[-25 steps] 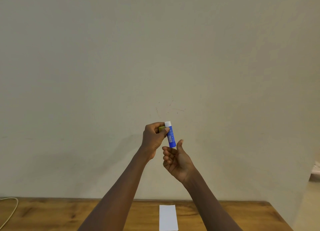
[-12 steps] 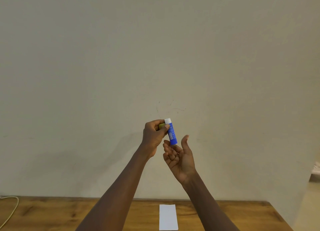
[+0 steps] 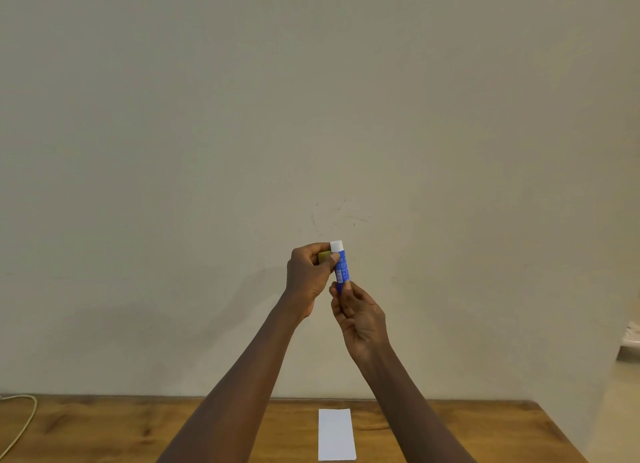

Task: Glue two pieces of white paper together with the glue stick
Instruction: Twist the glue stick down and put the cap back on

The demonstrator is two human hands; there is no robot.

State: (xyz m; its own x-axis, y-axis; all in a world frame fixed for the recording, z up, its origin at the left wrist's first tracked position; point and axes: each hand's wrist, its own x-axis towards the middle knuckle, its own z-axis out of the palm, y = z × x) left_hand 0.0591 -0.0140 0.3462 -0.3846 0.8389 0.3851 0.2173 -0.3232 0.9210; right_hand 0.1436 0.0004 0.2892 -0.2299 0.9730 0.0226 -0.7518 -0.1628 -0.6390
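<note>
Now that the right hand has closed on the glue stick base, both grips clamp it above the paper; the left hand pinches the top, so twisting looks next.

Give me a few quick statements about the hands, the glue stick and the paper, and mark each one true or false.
1. The glue stick is held up in front of the wall, off the table. True.
2. Only the left hand touches the glue stick. False: the right hand pinches its lower end too.
3. The glue stick's white end points up. True.
4. The white paper is held in the right hand. False: it lies flat on the table.
5. A pale cord lies at the table's left edge. True.
</note>
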